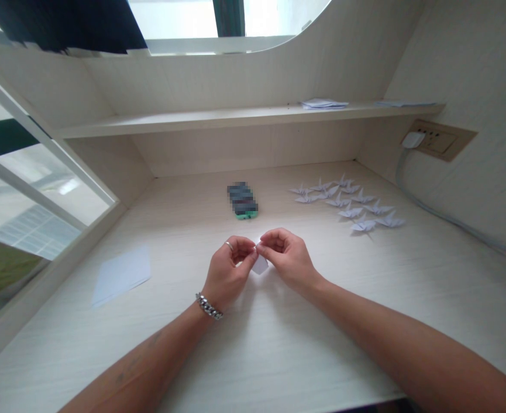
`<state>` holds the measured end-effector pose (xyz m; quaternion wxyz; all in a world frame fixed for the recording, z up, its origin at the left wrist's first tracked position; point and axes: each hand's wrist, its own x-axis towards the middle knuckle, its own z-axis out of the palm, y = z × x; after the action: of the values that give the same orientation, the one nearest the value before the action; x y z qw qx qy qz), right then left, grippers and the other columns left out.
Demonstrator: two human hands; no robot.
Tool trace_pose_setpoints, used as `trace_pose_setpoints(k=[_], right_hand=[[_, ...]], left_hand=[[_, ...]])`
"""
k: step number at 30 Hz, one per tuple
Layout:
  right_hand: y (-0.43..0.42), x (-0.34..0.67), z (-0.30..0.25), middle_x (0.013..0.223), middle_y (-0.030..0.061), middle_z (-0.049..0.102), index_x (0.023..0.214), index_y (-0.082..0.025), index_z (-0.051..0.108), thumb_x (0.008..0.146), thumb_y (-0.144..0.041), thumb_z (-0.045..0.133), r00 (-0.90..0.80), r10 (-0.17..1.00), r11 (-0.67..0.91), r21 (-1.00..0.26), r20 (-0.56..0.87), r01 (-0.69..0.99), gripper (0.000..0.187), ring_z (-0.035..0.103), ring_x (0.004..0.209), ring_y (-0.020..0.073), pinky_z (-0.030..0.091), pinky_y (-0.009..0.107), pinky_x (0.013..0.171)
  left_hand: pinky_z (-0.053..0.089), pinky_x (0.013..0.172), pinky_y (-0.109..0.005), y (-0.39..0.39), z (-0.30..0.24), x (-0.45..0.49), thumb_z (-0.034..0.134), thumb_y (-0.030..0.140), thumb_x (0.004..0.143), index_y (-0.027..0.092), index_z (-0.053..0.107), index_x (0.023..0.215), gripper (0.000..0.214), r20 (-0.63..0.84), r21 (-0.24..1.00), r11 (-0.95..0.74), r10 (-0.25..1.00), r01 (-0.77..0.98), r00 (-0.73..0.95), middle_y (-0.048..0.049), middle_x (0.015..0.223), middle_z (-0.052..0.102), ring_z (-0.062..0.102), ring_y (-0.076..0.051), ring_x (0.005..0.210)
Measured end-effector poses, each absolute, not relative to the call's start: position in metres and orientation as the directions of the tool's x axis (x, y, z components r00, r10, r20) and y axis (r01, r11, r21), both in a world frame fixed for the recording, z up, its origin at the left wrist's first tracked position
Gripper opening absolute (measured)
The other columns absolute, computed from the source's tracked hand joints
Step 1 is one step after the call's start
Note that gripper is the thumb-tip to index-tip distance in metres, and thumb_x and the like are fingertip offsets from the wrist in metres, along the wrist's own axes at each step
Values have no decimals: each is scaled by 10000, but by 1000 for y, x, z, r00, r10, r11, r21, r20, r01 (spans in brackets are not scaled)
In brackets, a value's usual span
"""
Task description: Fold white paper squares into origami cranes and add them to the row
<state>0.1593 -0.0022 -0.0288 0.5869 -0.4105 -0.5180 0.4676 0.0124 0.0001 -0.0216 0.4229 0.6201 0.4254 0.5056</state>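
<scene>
Between my two hands is a small piece of folded white paper [260,265], held up near the middle of the desk. My left hand [229,269], with a ring and a chain bracelet, pinches its left upper edge. From the other side my right hand [291,256] pinches it close to the left fingertips. The fingers cover the top of the paper, so its exact fold is hidden. Several white paper cranes [347,201] stand grouped at the back right. A few flat sheets of white paper [121,276] lie to the left of my hands.
A phone-like object [242,201], blurred out, with a green edge lies beyond my hands. A shelf [218,119] runs across the back with folded papers [324,104] on it. At right, a grey cable [442,213] hangs from a wall socket [444,140] down to the desk.
</scene>
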Motion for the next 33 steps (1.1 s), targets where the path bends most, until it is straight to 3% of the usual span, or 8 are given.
trace_pose_setpoints(k=[9, 15, 20, 23, 27, 33], right_hand=[[-1, 159, -24, 672, -9, 603, 722, -189, 546, 700, -276, 733, 35, 971, 240, -963, 237, -127, 207, 576, 629, 136, 460, 258, 589], [2, 162, -29, 775, 25, 668, 918, -179, 605, 742, -367, 698, -29, 986, 158, -977, 163, -146, 274, 625, 711, 161, 490, 282, 658], [2, 162, -31, 744, 28, 663, 775, -161, 654, 759, -372, 676, -155, 977, 155, -987, 147, 43, 213, 592, 681, 151, 449, 267, 633], [1, 163, -29, 673, 4, 631, 710, -163, 646, 790, -341, 634, -171, 976, 161, -978, 137, 133, 195, 548, 620, 133, 402, 253, 583], [-2, 162, -25, 646, -9, 602, 671, -168, 622, 801, -315, 616, -194, 969, 186, -967, 151, 176, 197, 521, 610, 125, 380, 248, 576], [-2, 158, -25, 607, -12, 565, 646, -167, 568, 791, -381, 621, -270, 962, 80, -992, 51, 96, 265, 538, 564, 122, 393, 243, 544]], left_hand=[[501, 686, -259, -2, -23, 13, 741, 244, 726, 166, 626, 832, 175, 268, 955, -283, 952, 87, 145, -30, 763, 656, 628, -147, 711], [502, 664, -253, 0, -19, 15, 776, 234, 672, 161, 603, 826, 243, 201, 979, -201, 977, 5, 72, -21, 774, 650, 626, -135, 689], [504, 676, -250, 5, -21, 10, 785, 242, 659, 153, 640, 890, 286, 178, 984, -177, 984, -36, 20, -22, 767, 668, 636, -143, 716], [494, 647, -249, 6, -19, 8, 759, 285, 693, 141, 694, 863, 232, 137, 990, -140, 988, 32, 76, -47, 772, 700, 636, -154, 699], [447, 548, -234, 7, -16, 7, 722, 336, 726, 141, 710, 689, 199, 146, 963, -162, 985, 216, 90, -37, 631, 679, 591, -144, 583], [452, 542, -233, 7, -16, 8, 709, 325, 727, 135, 682, 690, 196, 182, 963, -180, 983, 201, 9, -31, 630, 667, 578, -137, 570]])
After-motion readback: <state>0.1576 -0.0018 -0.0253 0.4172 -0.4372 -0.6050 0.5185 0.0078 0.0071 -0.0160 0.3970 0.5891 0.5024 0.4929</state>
